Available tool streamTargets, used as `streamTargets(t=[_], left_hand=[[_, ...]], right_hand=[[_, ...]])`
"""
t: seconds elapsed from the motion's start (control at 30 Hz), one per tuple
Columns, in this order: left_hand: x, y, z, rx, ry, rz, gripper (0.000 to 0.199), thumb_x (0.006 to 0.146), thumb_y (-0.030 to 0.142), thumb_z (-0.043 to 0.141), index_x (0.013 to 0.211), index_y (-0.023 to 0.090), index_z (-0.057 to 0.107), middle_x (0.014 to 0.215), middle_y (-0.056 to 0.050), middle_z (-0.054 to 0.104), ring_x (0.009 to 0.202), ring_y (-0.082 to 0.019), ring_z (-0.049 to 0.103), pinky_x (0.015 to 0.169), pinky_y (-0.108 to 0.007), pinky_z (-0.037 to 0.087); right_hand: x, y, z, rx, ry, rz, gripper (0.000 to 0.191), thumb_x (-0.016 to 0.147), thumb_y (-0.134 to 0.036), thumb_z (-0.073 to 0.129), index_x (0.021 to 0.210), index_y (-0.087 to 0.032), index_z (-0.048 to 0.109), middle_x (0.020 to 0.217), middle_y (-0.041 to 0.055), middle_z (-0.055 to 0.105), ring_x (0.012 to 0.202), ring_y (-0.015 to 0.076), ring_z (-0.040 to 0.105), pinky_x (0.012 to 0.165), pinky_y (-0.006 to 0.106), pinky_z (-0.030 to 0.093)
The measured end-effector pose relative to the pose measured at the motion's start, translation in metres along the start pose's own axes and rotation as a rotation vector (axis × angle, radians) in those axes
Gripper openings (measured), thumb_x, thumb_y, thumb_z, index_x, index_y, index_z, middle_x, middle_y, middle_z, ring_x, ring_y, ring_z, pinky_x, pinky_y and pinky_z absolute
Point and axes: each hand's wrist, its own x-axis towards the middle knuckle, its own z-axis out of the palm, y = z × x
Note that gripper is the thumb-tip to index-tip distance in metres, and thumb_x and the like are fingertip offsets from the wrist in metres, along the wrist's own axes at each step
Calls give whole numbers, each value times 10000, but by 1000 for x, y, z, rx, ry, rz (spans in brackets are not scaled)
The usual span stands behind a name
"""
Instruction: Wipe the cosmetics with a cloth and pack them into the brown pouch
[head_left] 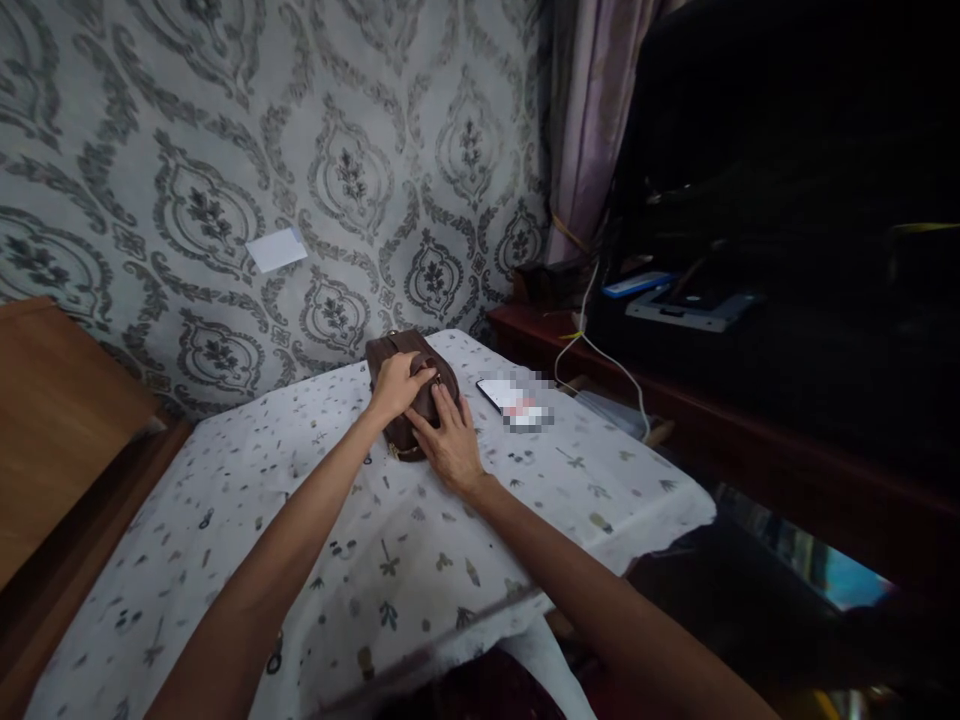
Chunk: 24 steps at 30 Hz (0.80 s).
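Observation:
A brown bag [401, 347] with metal fittings lies on a table with a white patterned cloth [300, 480], near the wall. Both of my hands are on its upper side. My left hand [399, 385] rests over the middle of the bag, its thumb reaching right toward a small fitting. My right hand [452, 440] lies along the bag's right side, fingertips close to my left thumb at that fitting. What lies between the fingertips is too small to make out. To the right of the bag is a phone [501, 398] with a lit screen, partly blurred.
Behind the table is a patterned wall with a white switch plate [277, 250]. A wooden panel [67, 420] stands at the left. At the right, a dark red shelf [735, 430] carries a blue item and a grey device. A white cable [611, 357] hangs near the cloth's edge.

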Motion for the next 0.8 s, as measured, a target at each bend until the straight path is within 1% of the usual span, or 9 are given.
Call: streamTargets(t=[0.1,0.2,0.3,0.53,0.8], left_hand=[[-1,0,0,1,1,2,107,825,231,647,751,157,673,757,-30,697,733,-177,621,707,-270,450],[-1,1,0,27,10,20,96,819,223,648,758,157,682,782,-39,700,770,-188,626,738,-280,452],[-1,2,0,56,3,39,94,815,229,656,758,161,690,772,-34,697,764,-189,622,736,-279,454],[-1,3,0,114,-8,51,106,817,241,669,749,163,690,752,-27,687,746,-184,615,724,-276,455],[-1,2,-1,123,-29,57,102,828,246,661,785,164,704,794,-39,700,787,-196,631,756,-287,467]], right_hand=[[0,0,1,12,-4,7,462,972,-308,553,1430,-357,529,1609,121,334,1484,314,311,1174,568,271],[0,-1,1,19,-10,11,447,978,-309,541,1423,-345,541,1615,122,325,1486,315,311,1184,562,263],[0,-1,0,29,-21,12,444,981,-297,534,1424,-330,544,1618,130,317,1487,314,314,1187,555,271],[0,-2,-3,70,-46,10,518,967,-225,536,1474,-317,481,1647,121,251,1503,313,284,1191,552,283],[0,0,-2,92,-55,1,531,955,-176,524,1468,-309,491,1631,137,288,1502,313,288,1188,564,288]])
